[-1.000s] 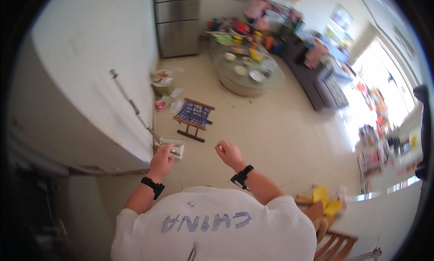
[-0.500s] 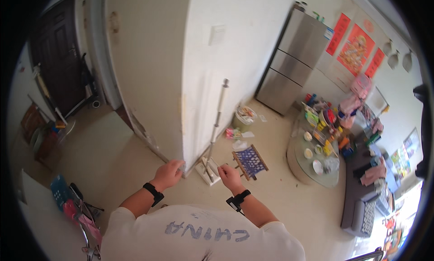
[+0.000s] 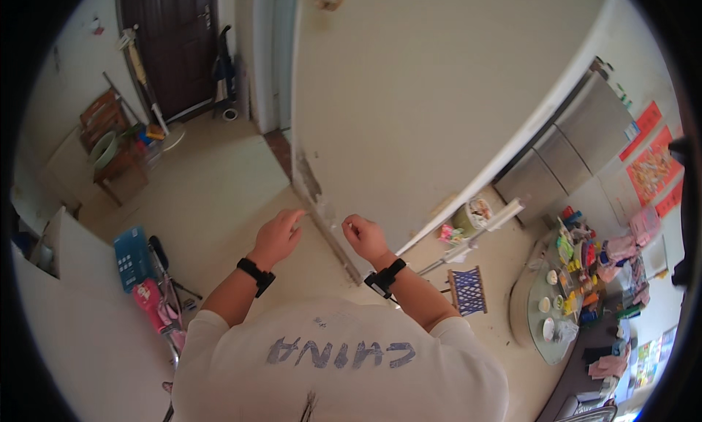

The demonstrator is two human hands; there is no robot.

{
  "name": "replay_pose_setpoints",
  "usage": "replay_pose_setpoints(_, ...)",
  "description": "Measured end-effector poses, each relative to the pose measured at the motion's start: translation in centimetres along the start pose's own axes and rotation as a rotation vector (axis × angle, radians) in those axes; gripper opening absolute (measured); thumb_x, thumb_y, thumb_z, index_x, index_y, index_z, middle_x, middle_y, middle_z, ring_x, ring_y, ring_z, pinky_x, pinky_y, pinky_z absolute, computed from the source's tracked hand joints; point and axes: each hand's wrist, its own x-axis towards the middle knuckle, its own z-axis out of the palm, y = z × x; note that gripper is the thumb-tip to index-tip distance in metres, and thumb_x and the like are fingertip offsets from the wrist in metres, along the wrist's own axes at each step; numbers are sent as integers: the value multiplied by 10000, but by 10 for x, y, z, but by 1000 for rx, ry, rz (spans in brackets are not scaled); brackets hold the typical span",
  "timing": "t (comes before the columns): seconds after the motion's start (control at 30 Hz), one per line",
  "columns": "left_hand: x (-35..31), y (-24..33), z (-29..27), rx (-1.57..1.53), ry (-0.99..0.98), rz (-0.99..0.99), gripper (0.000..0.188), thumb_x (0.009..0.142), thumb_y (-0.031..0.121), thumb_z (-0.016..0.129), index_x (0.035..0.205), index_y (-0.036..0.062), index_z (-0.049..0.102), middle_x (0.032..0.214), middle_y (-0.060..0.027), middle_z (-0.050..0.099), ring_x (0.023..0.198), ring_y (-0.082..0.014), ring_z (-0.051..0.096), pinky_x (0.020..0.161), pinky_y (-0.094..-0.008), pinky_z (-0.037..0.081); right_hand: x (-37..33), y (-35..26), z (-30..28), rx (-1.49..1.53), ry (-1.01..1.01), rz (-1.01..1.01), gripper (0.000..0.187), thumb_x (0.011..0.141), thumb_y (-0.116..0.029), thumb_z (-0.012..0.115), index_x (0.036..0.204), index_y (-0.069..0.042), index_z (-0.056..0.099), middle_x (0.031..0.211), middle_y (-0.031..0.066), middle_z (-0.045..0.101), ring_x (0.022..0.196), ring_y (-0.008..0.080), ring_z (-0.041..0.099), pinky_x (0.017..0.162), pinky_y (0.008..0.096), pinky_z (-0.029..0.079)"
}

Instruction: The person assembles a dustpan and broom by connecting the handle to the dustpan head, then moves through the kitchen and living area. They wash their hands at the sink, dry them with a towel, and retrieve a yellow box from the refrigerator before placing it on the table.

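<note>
Both hands are held out low before the foot of a cream wall (image 3: 431,107), with nothing seen in either. On the left hand (image 3: 278,238) the fingers are held out together, parted from the thumb and pointed inward; on the right hand (image 3: 367,239) they are curled toward the palm, whose inside is hidden. Between the hands the scuffed skirting (image 3: 333,246) is seen, its long axis slanted from upper left to lower right; whether it is touched cannot be told. Rightward of the right forearm (image 3: 420,298), a slim pole (image 3: 499,220) is set aslant, its far end directed to the upper right; it is placed nearer the right hand, beside a blue-seated folding stool (image 3: 468,289)
</note>
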Motion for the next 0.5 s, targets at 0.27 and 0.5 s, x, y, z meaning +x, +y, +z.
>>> replay_pose_setpoints(0.27, 40, -95, -29, -53, -6, -234, 359, 880, 154, 608, 1232, 165, 541, 1129, -56, 579, 868, -218, 652, 731, -356, 528, 99, 9, 82, 33, -202, 16, 115, 869, -168, 637, 960, -97, 641, 815, 123, 652, 696, 294, 631, 626, 389, 504)
replay_pose_setpoints(0.5, 111, -215, -47, 124, 109, -274, 323, 851, 113, 642, 1166, 135, 576, 1251, -78, 506, 960, -231, 636, 804, -369, 531, 240, 64, 169, 141, -193, -54, 365, 839, -165, 651, 1186, -99, 562, 1110, 134, 630, 964, 317, 622, 800, 391, 518)
